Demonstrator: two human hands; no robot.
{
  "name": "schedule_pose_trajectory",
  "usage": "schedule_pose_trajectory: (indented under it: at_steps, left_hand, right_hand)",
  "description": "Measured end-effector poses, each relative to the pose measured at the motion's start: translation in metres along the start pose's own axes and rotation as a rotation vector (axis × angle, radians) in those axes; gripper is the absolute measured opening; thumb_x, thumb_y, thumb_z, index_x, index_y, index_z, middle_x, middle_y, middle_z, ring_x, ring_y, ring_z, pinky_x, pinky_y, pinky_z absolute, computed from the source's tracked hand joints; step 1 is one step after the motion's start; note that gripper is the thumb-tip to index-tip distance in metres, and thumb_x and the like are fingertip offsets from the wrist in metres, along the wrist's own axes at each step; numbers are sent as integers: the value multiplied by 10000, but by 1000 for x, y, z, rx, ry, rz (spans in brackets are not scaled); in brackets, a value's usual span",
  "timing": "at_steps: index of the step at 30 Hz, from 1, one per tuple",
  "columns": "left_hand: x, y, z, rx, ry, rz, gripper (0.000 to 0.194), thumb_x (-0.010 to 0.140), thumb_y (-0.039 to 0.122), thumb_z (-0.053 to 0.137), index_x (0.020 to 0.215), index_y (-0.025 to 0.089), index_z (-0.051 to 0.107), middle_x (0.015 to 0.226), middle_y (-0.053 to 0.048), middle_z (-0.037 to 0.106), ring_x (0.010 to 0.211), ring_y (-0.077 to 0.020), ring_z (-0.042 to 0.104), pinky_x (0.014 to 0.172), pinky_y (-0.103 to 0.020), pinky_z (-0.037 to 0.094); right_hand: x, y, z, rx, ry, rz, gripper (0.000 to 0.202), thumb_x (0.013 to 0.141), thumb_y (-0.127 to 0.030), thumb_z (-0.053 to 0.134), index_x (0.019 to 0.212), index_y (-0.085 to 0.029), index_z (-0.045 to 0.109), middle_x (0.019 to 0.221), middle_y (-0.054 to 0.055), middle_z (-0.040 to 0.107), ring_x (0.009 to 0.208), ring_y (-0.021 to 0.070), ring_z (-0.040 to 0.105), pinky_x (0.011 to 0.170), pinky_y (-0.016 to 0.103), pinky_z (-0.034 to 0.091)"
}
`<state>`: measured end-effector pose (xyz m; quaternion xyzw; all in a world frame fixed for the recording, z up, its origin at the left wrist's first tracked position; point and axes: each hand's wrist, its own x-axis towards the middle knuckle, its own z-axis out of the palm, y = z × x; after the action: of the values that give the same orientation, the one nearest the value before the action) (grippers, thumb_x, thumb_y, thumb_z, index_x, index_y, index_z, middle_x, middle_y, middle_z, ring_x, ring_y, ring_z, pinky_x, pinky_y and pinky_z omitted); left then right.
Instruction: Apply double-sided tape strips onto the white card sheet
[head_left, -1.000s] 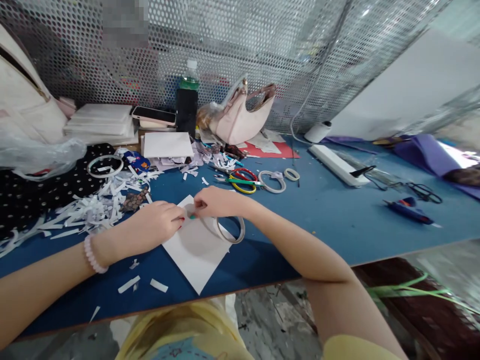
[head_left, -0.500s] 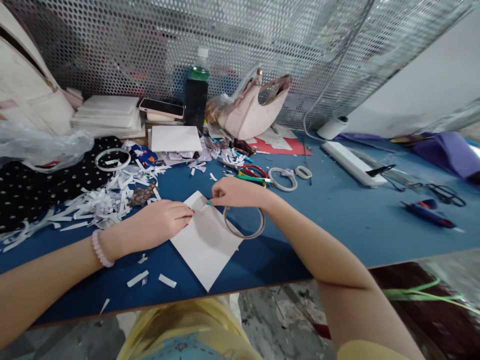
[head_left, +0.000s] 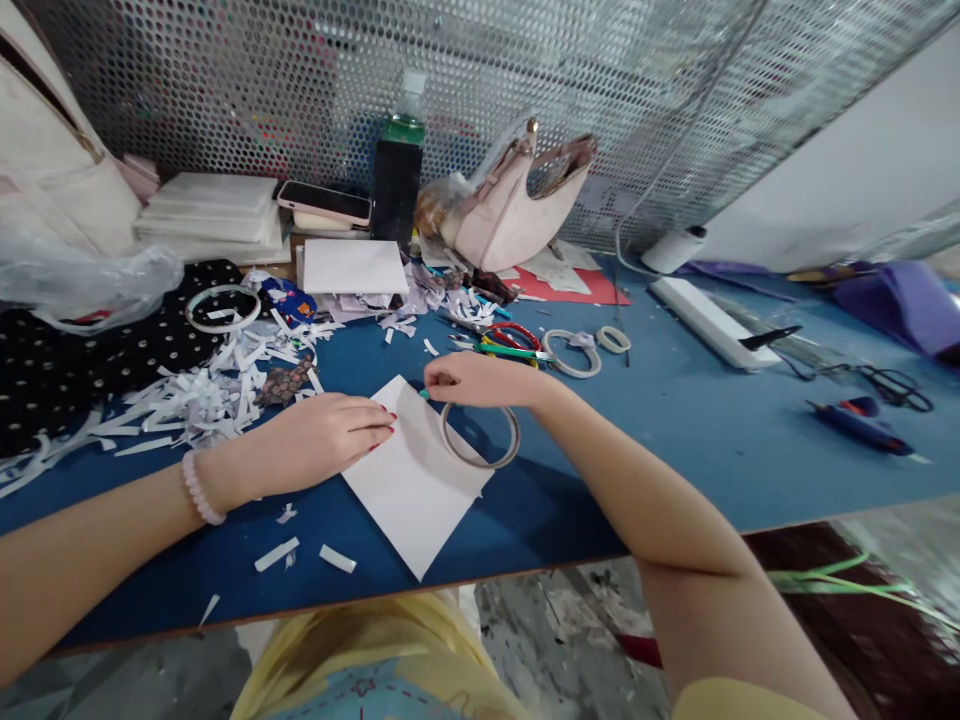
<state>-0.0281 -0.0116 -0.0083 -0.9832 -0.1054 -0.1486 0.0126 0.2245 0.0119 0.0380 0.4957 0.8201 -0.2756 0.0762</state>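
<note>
A white square of paper [head_left: 420, 490] lies turned cornerwise on the blue table near its front edge. My left hand [head_left: 322, 440] rests on the paper's left side, its fingers held together and pressing on it. Over the paper's upper right edge, my right hand [head_left: 480, 380] is closed, with thumb and finger pinched; whatever is between them is too small to make out. A ring-shaped roll of tape [head_left: 516, 440] hangs from below this hand, over the paper's right part.
White paper strips [head_left: 202, 400] are heaped at the left beside dotted black cloth [head_left: 112, 340]. Behind the paper lie scissors [head_left: 514, 345], more tape rolls [head_left: 571, 355] and stacked white cards [head_left: 355, 267]. A pink handbag [head_left: 517, 215] and a bottle [head_left: 401, 170] stand farther back.
My right hand has shifted slightly away from the paper's top corner, and the tape roll beneath it has swung a little left. My left hand has moved slightly right on the paper.
</note>
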Motion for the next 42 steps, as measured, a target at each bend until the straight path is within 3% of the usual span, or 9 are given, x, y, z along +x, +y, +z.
schedule_pose_trajectory:
  at_steps: [8, 12, 19, 25, 29, 33, 35, 39, 42]
  left_hand:
    - [-4, 4, 4, -61, -154, -145, 405, 1006, 174, 392, 1389, 175, 524, 1431, -69, 560, 1358, -209, 472, 1176, -424, 218]
    - [-4, 7, 0, -40, -112, -130, 391, 994, 154, 388, 1346, 145, 559, 1385, -88, 601, 1321, -228, 505, 1158, -437, 226]
    - [-2, 11, -16, -54, 205, -279, 330, 968, 185, 430, 1248, 154, 603, 1308, -127, 608, 1214, -236, 545, 1014, -379, 422]
    - [-4, 28, -37, -8, 490, -327, 225, 910, 135, 508, 1061, 202, 661, 1010, -63, 680, 920, -203, 611, 875, -369, 430]
    - [-4, 32, -40, -678, 419, -463, 257, 973, 270, 456, 1098, 207, 671, 956, -61, 713, 841, -179, 630, 775, -308, 468]
    - [1, 23, -38, -1635, 245, -702, 609, 950, 631, 368, 1273, 167, 596, 1191, -173, 687, 942, -254, 670, 648, -291, 524]
    - [3, 19, -42, -1919, 171, -722, 750, 884, 762, 350, 1260, 159, 589, 1214, -197, 675, 1025, -308, 661, 619, -302, 552]
    - [2, 16, -51, -2039, 130, -637, 739, 847, 781, 425, 1205, 161, 609, 1126, -159, 712, 1010, -304, 673, 674, -341, 594]
    - [1, 15, -50, -1939, 118, -749, 622, 889, 649, 496, 1216, 131, 605, 1063, -156, 722, 887, -261, 699, 653, -324, 593]
  right_hand:
    - [4, -1, 5, -17, 37, 11, 196, 882, -329, 550, 791, -163, 601, 739, 31, 635, 671, 146, 528, 622, 251, 323]
    - [7, 3, 7, 40, 49, -38, 169, 861, -268, 536, 725, -170, 554, 690, 6, 580, 636, 129, 487, 612, 250, 319]
    - [-4, 11, -12, 392, 72, -247, 255, 854, -374, 512, 689, -182, 478, 590, -59, 409, 542, 83, 359, 534, 223, 298]
    - [-34, 2, -39, 489, 376, -296, 227, 879, -386, 533, 786, -182, 493, 573, -65, 431, 494, 74, 366, 475, 209, 272]
    - [-59, -22, -55, 311, 557, -421, 143, 888, -242, 511, 761, -180, 490, 568, -79, 360, 496, 60, 304, 492, 214, 243]
    - [-78, -58, -56, 0, 471, -582, 151, 884, -165, 477, 737, -168, 513, 594, -65, 439, 522, 55, 336, 541, 217, 263]
    - [-83, -76, -51, -145, 426, -616, 186, 903, -160, 461, 738, -165, 547, 577, -61, 461, 510, 57, 334, 547, 226, 252]
    - [-82, -102, -35, -430, 306, -602, 220, 955, -228, 471, 829, -170, 642, 620, -13, 587, 514, 89, 389, 530, 260, 191]
    - [-71, -109, -21, -563, 199, -576, 219, 966, -238, 486, 902, -174, 685, 722, 34, 680, 565, 116, 483, 534, 270, 184]
